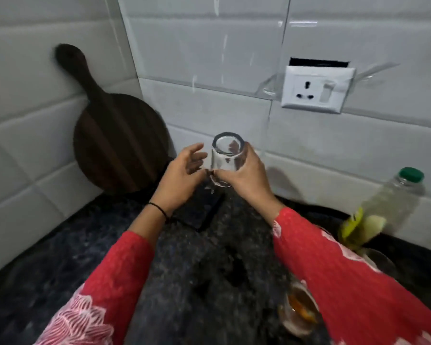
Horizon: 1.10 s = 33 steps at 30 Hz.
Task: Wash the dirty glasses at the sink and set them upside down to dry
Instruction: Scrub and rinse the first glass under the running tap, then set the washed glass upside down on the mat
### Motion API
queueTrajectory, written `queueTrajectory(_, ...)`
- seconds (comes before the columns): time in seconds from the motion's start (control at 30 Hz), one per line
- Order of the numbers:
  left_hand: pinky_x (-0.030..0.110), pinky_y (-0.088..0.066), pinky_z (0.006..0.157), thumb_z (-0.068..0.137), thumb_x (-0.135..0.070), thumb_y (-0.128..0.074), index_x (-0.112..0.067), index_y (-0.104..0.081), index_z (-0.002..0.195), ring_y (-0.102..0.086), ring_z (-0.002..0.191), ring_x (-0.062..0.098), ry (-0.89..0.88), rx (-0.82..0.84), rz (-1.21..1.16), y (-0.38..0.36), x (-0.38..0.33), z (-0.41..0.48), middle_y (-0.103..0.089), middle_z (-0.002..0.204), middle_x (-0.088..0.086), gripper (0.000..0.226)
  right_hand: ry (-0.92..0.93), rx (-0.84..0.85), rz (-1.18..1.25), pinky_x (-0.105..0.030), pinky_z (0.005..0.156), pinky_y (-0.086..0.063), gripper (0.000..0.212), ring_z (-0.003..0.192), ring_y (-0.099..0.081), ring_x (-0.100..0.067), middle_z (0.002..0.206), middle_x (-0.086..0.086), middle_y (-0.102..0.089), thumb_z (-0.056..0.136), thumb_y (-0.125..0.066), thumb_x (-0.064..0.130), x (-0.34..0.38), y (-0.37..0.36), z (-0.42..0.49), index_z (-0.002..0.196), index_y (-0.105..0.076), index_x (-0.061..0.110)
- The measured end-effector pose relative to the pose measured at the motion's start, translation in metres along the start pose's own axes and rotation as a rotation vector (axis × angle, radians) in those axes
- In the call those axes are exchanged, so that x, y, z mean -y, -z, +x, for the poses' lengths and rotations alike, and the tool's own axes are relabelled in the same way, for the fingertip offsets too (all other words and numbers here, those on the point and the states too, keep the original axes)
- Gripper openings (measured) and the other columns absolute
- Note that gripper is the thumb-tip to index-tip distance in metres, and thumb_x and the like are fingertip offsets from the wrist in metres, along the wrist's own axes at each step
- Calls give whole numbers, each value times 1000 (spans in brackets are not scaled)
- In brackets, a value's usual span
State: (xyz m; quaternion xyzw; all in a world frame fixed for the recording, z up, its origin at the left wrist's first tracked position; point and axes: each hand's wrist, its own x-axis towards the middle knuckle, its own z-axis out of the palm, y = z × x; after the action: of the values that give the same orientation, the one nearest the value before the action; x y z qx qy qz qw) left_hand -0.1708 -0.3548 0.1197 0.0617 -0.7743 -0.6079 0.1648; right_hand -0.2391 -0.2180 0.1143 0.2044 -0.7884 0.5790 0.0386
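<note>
A clear drinking glass [225, 158] is upside down, its thick base facing up, near the tiled back wall above the dark granite counter [179, 265]. My right hand [244, 175] grips it around the side, thumb at the lower rim. My left hand [182, 175] hovers just left of the glass with fingers spread and relaxed, fingertips close to it. A second glass [300, 312] with orange residue stands at the lower right, partly hidden under my right sleeve.
A round dark wooden board [117, 143] leans in the corner at the left. A dark phone [199, 212] lies on the counter under my hands. A green-capped plastic bottle [388, 202] stands at the right. A wall socket [316, 89] sits on the tiles.
</note>
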Motion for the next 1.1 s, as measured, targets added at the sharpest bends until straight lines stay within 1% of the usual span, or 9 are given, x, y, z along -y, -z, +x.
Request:
queueTrajectory(0.1, 14, -52, 75, 89, 15, -47, -6, -43, 137, -58, 106, 22, 111, -107, -37, 31, 48, 44, -59, 125, 18, 52, -166, 9, 111, -21, 70, -45, 53, 79, -58, -7, 86, 11, -61, 61, -86, 15, -33, -65, 48, 104, -55, 20)
queueTrajectory(0.23, 34, -41, 104, 91, 16, -42, 0, -44, 138, -54, 123, 26, 217, -134, -63, 48, 100, 82, -55, 134, 21, 50, -300, 9, 155, -30, 83, -53, 59, 89, -63, -16, 98, 0, -66, 60, -87, 18, -74, -131, 90, 110, -57, 10)
queueTrajectory(0.3, 35, -37, 108, 90, 18, -40, 2, -41, 139, -51, 128, 28, 267, -139, -67, 53, 118, 94, -52, 137, 20, 51, -302, 26, 153, -39, 88, -54, 62, 89, -66, -20, 100, -5, -69, 55, -88, 16, -92, -157, 103, 108, -59, 6)
queueTrajectory(0.47, 31, -37, 106, 89, 21, -36, 1, -42, 139, -50, 129, 27, 334, -127, -127, 55, 146, 103, -52, 139, 15, 54, -260, 42, 94, -22, 75, -46, 53, 85, -61, -12, 94, 0, -63, 60, -84, 3, -113, -181, 104, 102, -54, 15)
queueTrajectory(0.57, 34, -36, 108, 90, 20, -36, 1, -41, 140, -49, 127, 23, 345, -139, -166, 54, 155, 100, -51, 137, 8, 53, -220, 73, 51, -21, 77, -47, 51, 87, -62, -10, 94, 3, -64, 61, -82, 3, -119, -185, 102, 103, -56, 13)
queueTrajectory(0.7, 38, -35, 112, 91, 17, -38, 2, -44, 138, -49, 129, 26, 366, -179, -148, 56, 166, 101, -52, 139, 14, 50, -204, 95, 24, -20, 77, -46, 51, 89, -62, -11, 96, 3, -65, 63, -82, 6, -122, -187, 101, 105, -54, 13)
queueTrajectory(0.83, 35, -37, 112, 91, 13, -43, -1, -49, 135, -50, 127, 20, 345, -133, -106, 53, 159, 98, -54, 136, 10, 47, -248, 217, -82, -29, 91, -48, 66, 105, -62, -20, 113, -8, -64, 65, -82, 8, -119, -181, 105, 119, -46, 9)
queueTrajectory(0.93, 19, -39, 98, 92, 8, -47, -2, -52, 131, -52, 118, 12, 237, -187, -29, 50, 136, 90, -57, 126, 5, 41, -277, 246, -79, -27, 91, -46, 74, 112, -58, -25, 124, -13, -58, 68, -78, 6, -94, -167, 107, 131, -38, 6)
queueTrajectory(1.1, 38, -49, 100, 92, 0, -50, -23, -64, 103, -64, 107, 21, -26, -268, -94, 40, 59, 46, -68, 105, 0, 29, -182, 90, 131, -28, 94, -45, 33, 107, -60, -19, 116, -8, -62, 81, -67, 6, -9, -91, 65, 113, -58, 11)
